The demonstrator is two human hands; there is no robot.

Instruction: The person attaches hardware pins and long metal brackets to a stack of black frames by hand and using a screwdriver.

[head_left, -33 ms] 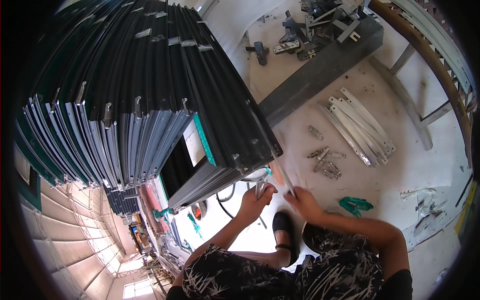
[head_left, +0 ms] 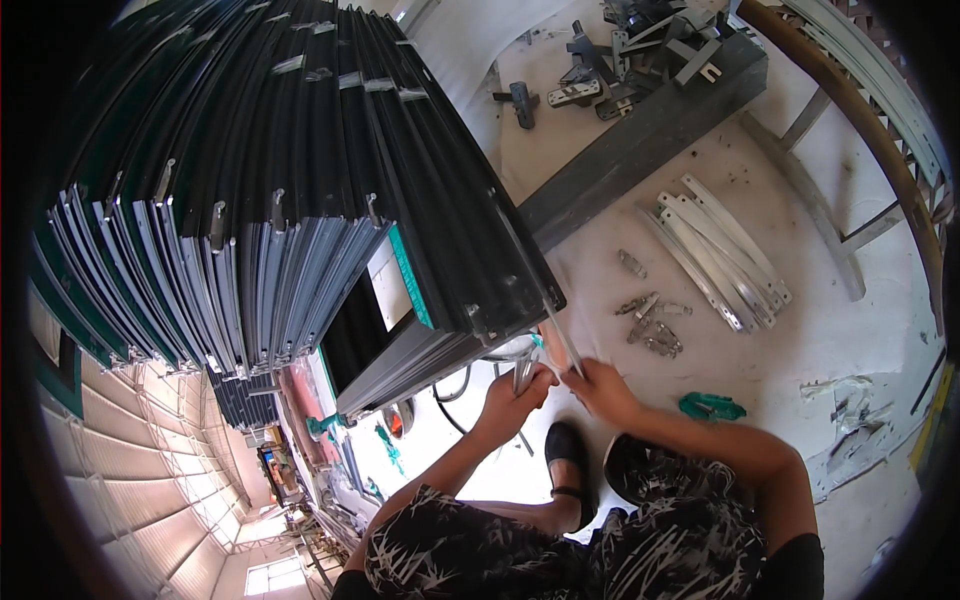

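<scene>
pale floor lies beside a dense stack of long black metal frames. just below its near corner, the bare left hand is curled closed around a short silvery metal piece, and the bare right hand pinches a thin pale-grey metal strip that reaches up to the frames' corner. to the right lie flat white metal bars, small silvery metal fittings (1 lies apart, nearer the bars) and a crumpled green bundle.

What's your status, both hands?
Left hand closed on silver metal piece. Right hand gripping thin pale strip near dark frame. Loose fittings lie to the right, clear of both hands.
</scene>
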